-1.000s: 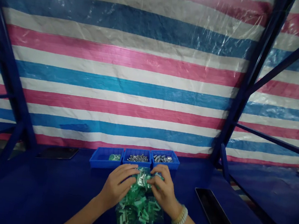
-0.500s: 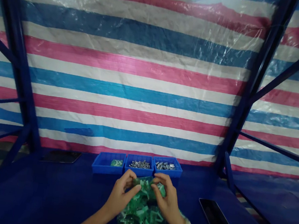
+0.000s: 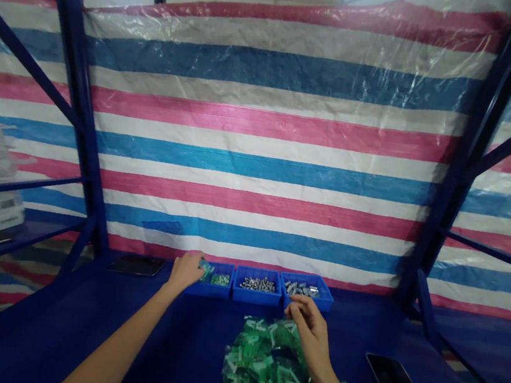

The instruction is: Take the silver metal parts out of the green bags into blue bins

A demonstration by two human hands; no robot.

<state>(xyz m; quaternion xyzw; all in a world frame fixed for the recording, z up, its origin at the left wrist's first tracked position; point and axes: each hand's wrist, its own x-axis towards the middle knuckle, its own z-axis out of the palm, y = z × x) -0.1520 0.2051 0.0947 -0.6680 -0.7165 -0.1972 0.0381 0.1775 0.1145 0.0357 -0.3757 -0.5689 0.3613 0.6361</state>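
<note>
Above the leftmost blue plastic bin, a small green packet sits pinched in the closed left hand, the nearer hand to it; the open right hand rests its fingertips on the heap of green packets, just below the bins.

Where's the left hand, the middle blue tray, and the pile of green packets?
left hand [image 3: 187,272]: head view, back of the hand
middle blue tray [image 3: 255,297]: head view, front wall
green packet pile [image 3: 265,368]: head view, middle of the pile

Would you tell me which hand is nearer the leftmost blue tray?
Left: the left hand is at the left corner of the leftmost blue tray; the right hand is far to its right.
</note>
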